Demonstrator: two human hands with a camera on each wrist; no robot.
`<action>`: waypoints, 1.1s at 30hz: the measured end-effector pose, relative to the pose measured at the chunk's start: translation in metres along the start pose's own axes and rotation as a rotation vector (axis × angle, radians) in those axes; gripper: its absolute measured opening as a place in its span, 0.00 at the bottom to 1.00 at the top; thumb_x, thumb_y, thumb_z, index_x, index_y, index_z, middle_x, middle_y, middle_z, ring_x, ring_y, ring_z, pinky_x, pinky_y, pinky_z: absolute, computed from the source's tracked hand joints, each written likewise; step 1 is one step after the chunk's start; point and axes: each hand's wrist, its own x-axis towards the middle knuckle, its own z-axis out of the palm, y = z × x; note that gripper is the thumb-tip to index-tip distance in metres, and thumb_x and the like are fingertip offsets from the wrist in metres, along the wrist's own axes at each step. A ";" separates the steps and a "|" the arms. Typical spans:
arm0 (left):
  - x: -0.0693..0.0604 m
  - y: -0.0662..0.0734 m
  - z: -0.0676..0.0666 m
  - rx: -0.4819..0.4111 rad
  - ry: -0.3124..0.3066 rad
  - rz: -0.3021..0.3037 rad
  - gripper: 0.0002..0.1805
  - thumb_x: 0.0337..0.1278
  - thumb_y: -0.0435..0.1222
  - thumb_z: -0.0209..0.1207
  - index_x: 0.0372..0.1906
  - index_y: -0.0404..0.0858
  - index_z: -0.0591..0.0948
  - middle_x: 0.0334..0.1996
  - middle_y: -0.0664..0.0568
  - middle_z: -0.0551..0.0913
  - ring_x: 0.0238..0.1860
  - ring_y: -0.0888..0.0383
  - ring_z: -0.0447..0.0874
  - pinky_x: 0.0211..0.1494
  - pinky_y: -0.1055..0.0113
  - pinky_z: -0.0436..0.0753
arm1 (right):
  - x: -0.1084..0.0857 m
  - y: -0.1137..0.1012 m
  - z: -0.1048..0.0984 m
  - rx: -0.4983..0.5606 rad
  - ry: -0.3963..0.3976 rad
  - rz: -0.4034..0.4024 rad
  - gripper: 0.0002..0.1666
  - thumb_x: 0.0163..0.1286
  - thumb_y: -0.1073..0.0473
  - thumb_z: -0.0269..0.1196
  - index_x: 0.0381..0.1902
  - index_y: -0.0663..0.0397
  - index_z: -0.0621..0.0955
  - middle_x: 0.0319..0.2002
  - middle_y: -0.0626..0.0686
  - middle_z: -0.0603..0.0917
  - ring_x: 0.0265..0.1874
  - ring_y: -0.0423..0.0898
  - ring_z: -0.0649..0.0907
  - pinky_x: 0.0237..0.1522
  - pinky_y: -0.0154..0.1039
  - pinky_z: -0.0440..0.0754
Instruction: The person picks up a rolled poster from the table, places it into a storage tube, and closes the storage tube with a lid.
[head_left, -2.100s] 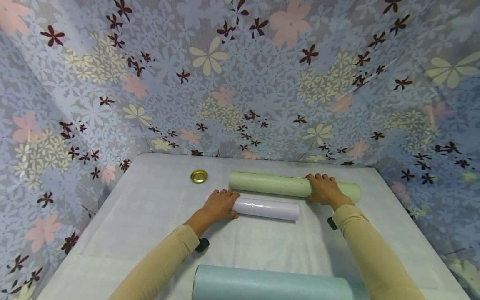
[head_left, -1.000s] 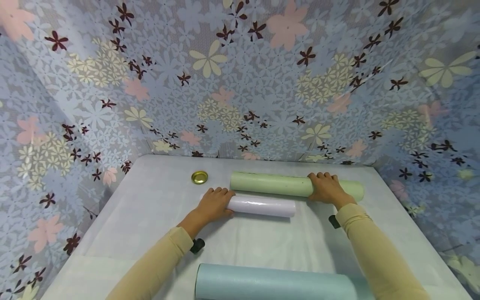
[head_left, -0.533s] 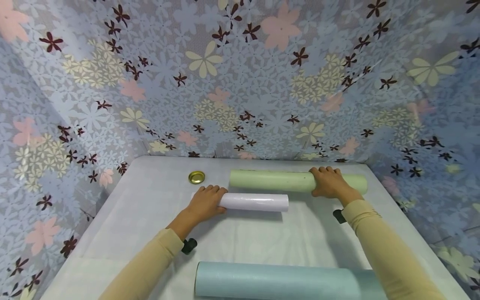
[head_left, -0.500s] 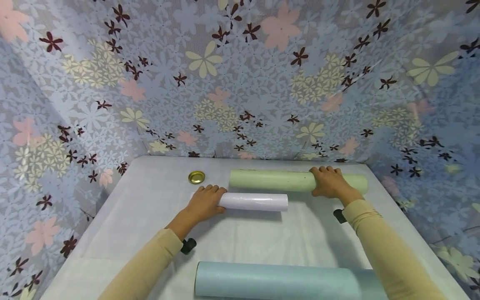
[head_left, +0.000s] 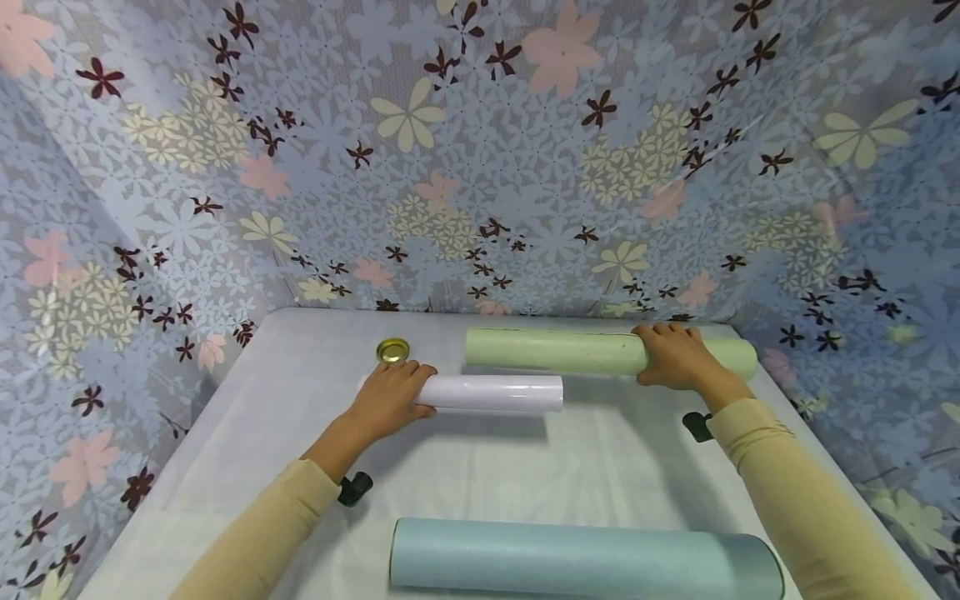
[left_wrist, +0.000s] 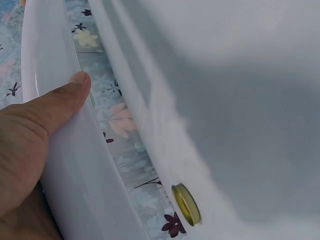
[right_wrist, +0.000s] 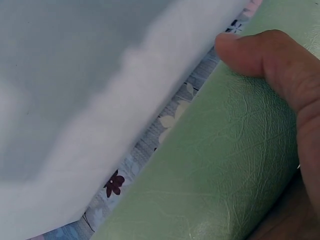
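While a person's left hand (head_left: 386, 400) grips a glossy white roll (head_left: 495, 392) near its left end, the right hand (head_left: 678, 357) grasps a longer, thicker pale-green roll (head_left: 555, 350) toward its right end. Both rolls are held near the far edge of a white-covered table (head_left: 225, 433), the white one a little closer to the person and well to the left of the right hand. A shadow falls on the cover apart from the white roll, which is raised off the surface.

Seen from the left wrist, the thumb (left_wrist: 60, 102) lies across the white roll's smooth side; the right wrist view shows the other thumb pressed to the green roll, whose covering bears fine creases.

Just beyond the left hand's fingers, a shallow gold-coloured lid (head_left: 393, 350) rests on the table. Nearest the person, a large light-blue roll (head_left: 577, 554) lies crosswise, touched by neither hand. Tan sleeves (head_left: 255, 533) cover both arms, with a small black device (head_left: 355, 488) beneath each wrist. Behind the table rises a floral-print backdrop (head_left: 487, 167) in blue, pink, cream and maroon.
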 end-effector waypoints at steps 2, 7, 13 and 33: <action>-0.002 -0.001 -0.002 0.012 0.009 0.006 0.33 0.44 0.52 0.69 0.56 0.44 0.75 0.48 0.50 0.81 0.52 0.50 0.78 0.56 0.51 0.75 | -0.002 0.000 -0.002 -0.005 0.004 0.001 0.44 0.46 0.50 0.72 0.61 0.55 0.69 0.53 0.66 0.76 0.52 0.66 0.72 0.47 0.64 0.65; -0.007 -0.003 -0.011 0.013 0.014 0.005 0.33 0.44 0.53 0.68 0.56 0.44 0.75 0.49 0.50 0.81 0.53 0.49 0.77 0.57 0.50 0.75 | -0.006 -0.002 -0.008 -0.007 0.015 0.001 0.44 0.45 0.50 0.72 0.60 0.55 0.70 0.51 0.65 0.76 0.50 0.64 0.72 0.46 0.62 0.65; -0.012 -0.007 -0.023 0.001 0.040 0.013 0.34 0.44 0.52 0.69 0.57 0.43 0.74 0.52 0.48 0.80 0.55 0.49 0.76 0.54 0.49 0.75 | -0.011 -0.003 -0.013 -0.005 0.025 -0.007 0.44 0.46 0.50 0.72 0.61 0.54 0.69 0.52 0.65 0.76 0.52 0.65 0.72 0.48 0.64 0.65; -0.034 -0.030 -0.054 -0.003 0.083 0.023 0.36 0.44 0.51 0.69 0.59 0.43 0.73 0.50 0.47 0.80 0.51 0.49 0.77 0.51 0.51 0.74 | -0.032 0.011 -0.028 -0.006 0.036 0.006 0.49 0.46 0.48 0.72 0.64 0.58 0.67 0.57 0.69 0.73 0.55 0.69 0.70 0.49 0.66 0.64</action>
